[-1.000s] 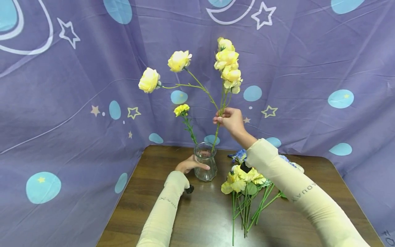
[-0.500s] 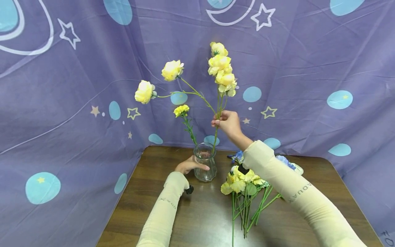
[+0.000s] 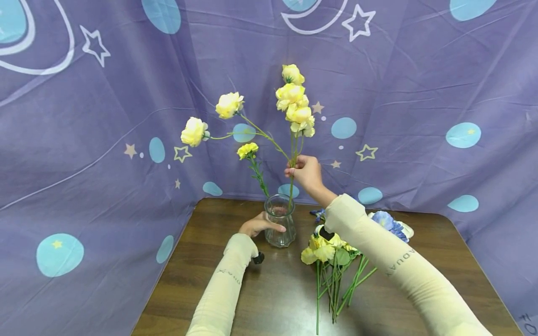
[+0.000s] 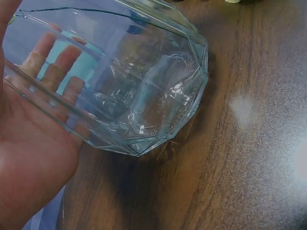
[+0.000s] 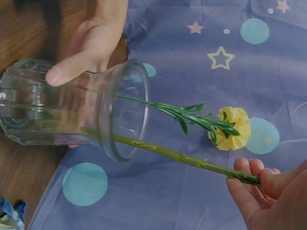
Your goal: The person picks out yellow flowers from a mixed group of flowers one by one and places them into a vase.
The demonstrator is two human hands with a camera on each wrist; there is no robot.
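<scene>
A clear glass vase (image 3: 282, 235) stands on the wooden table, and my left hand (image 3: 259, 225) grips it, thumb across the front and fingers behind the glass in the left wrist view. My right hand (image 3: 306, 173) pinches the green stem (image 5: 177, 156) of a branched artificial flower with several pale yellow blooms (image 3: 290, 95). The lower end of that stem is inside the vase mouth, above the base, in the right wrist view. A small yellow carnation (image 3: 247, 150) leans left in the vase, its thin green stem (image 5: 136, 99) over the rim.
Right of the vase lies a pile of artificial flowers with yellow blooms (image 3: 323, 249) and green stems (image 3: 334, 291) pointing toward the front. Blue flowers (image 3: 388, 224) lie behind, partly covered by the right sleeve (image 3: 378, 238). A purple patterned cloth (image 3: 420, 93) hangs behind the table (image 3: 277, 298).
My right hand has moved down and slightly left, lowering the branched yellow flower, its stem going further into the vase. My left hand stays on the vase.
</scene>
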